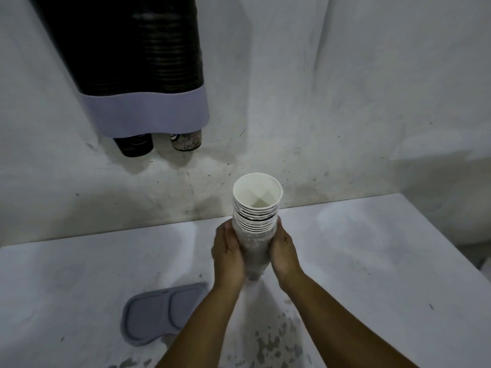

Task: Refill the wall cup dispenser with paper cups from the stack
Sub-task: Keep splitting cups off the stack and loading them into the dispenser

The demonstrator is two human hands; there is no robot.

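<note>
Counter [372,261]: white, stained. Dispenser [138,75]: on the wall above the counter, dark tube, pale collar, two cups poking out below. Lid [159,314]: grey, flat on the counter. Cup stack [256,221]: upright over the counter, mouth up. Left hand [228,256] and right hand [285,253]: fingers clasp the stack's sides. Step: stack picked up; next, likely raising it to the dispenser's top, out of view.
</note>
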